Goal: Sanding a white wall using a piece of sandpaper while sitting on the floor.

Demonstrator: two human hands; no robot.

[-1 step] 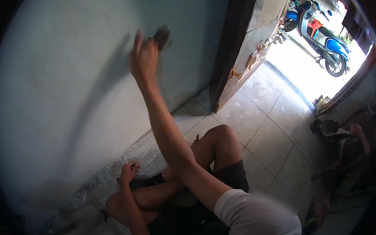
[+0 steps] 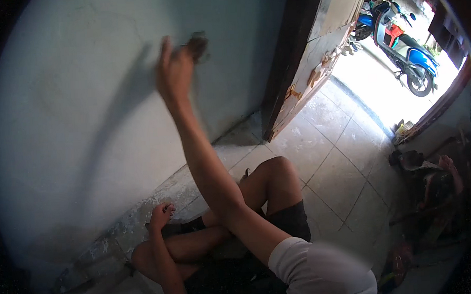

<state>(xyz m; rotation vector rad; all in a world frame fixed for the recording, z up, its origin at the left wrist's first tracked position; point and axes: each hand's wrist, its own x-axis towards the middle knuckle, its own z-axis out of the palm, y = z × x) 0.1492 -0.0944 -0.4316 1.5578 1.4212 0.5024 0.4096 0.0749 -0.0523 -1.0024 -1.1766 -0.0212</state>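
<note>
My right hand is raised to the pale wall, its arm reaching up across my legs. It is closed on a small brownish, ragged-edged piece, held at the wall; motion blur hides what kind of thing it is. A long shadow of the arm falls on the plaster. Lower down, my left hand rests beside my crossed legs, fingers curled. Something small and dark shows at its fingertips, too small to name.
A worn wooden door stands ajar beside the wall. Pale floor tiles run to a bright doorway, with a blue scooter outside. Dark cluttered items stand at the right. The wall's lower edge has flaking plaster.
My right hand, with the brownish piece, has shifted slightly to the left along the wall. My left hand stays where it was.
</note>
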